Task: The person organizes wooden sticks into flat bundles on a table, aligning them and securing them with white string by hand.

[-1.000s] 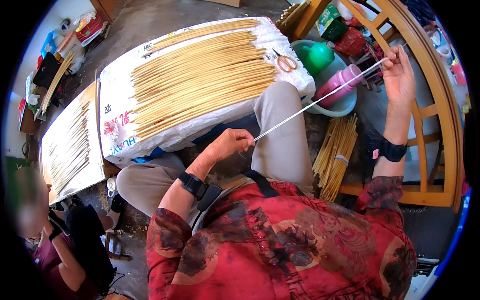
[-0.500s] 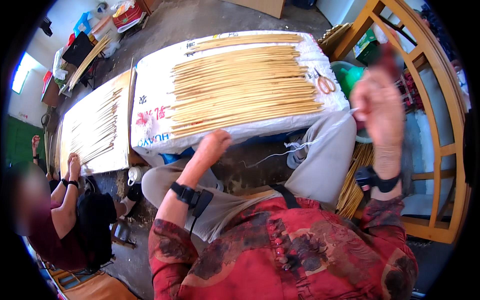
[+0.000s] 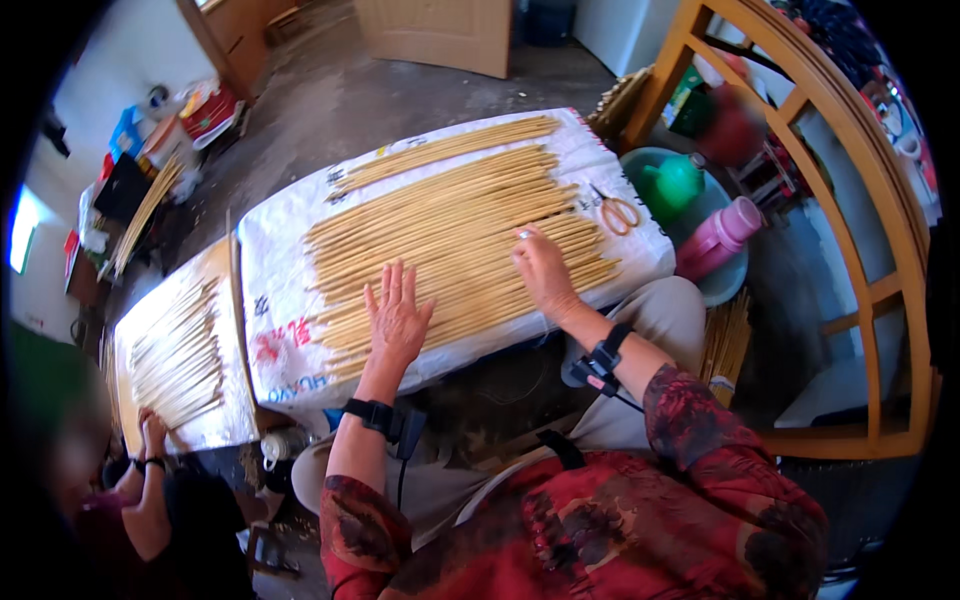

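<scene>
Tub: on your right, a pale blue-green tub (image 3: 728, 284) holds a green bottle (image 3: 674, 186) and a pink flask (image 3: 722, 238), the flask leaning outward to the right.
Wooden frame: farther right, an orange-brown frame (image 3: 840, 443) with crossbars rises beside you.
Far side: ahead of you, across the dark floor (image 3: 330, 85), stands a light wooden panel (image 3: 435, 35), with a dark blue container (image 3: 549, 22) just right of it.
Far left: you have a red bag (image 3: 208, 108) near the pale wall (image 3: 120, 75), and a bright window (image 3: 22, 230).
Near left: a white mug (image 3: 276, 448) sits low, close to your side.
</scene>
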Action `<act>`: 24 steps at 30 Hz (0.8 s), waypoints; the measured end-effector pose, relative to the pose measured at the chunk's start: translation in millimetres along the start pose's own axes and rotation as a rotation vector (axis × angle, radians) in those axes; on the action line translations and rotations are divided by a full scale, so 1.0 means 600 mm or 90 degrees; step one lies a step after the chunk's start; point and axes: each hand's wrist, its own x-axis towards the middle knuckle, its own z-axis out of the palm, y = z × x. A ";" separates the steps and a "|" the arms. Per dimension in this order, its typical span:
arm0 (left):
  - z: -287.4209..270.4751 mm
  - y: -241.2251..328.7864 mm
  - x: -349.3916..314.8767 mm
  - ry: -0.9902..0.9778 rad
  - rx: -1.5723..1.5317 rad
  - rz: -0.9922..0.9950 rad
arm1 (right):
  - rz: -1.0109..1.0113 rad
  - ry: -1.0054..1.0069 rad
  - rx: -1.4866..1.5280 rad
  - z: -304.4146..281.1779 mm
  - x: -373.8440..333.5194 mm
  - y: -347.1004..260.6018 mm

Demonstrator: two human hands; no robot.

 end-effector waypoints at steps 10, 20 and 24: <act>0.045 0.021 0.046 -0.038 -0.009 0.029 | 0.033 -0.059 -0.126 0.029 -0.026 0.054; 0.040 0.020 0.050 -0.061 -0.003 0.043 | 0.080 -0.080 -0.129 0.034 -0.033 0.049; 0.042 0.019 0.051 -0.061 0.010 0.051 | 0.078 -0.068 -0.122 0.033 -0.032 0.047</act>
